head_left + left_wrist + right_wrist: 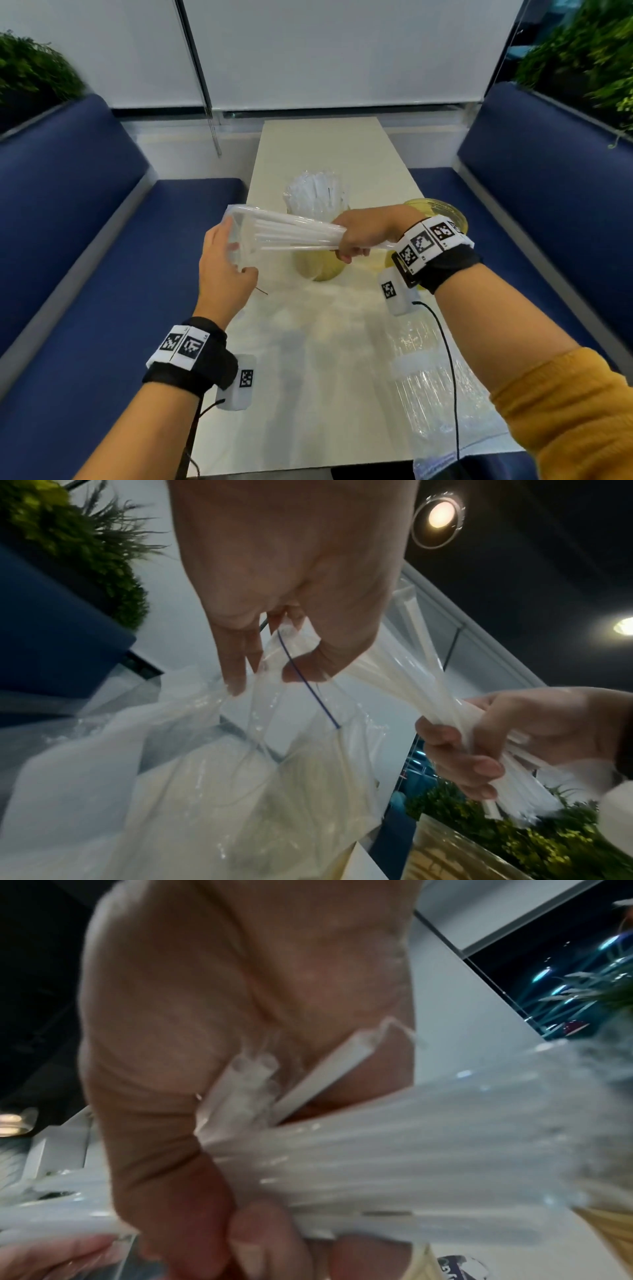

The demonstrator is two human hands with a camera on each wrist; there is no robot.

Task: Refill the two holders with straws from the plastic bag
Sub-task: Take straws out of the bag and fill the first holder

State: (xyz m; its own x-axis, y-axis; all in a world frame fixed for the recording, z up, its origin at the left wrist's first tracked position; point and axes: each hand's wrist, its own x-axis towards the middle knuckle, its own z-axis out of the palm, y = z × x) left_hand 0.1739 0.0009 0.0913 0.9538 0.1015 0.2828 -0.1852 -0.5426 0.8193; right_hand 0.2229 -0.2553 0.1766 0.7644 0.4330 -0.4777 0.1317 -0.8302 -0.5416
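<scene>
I read the job as roughly half done. Seen from the head camera, the long pale rectangular table (308,359) runs toward twelve o'clock between two navy blue cushioned benches (85,246), with white roller blinds (325,51) behind and green foliage planters (30,75) at ten and two o'clock. On the table, at about twelve o'clock from my hands, the yellow cylindrical holder (320,270) already bristles with white wrapped straws. The second yellow holder (442,212), at one o'clock behind my wrist, shows an open rim and looks empty, so it is what remains. A crumpled clear plastic wrapper (442,394) lies near five o'clock. Above the table I hold the clear plastic bag (245,240): my left hand (224,270) pinches its mouth between thumb and fingers, and my right hand (363,233) has its fingers curled tightly round a bundle of white plastic straws (294,233), half out of the bag. The bundle sits level, pointing toward nine o'clock.
</scene>
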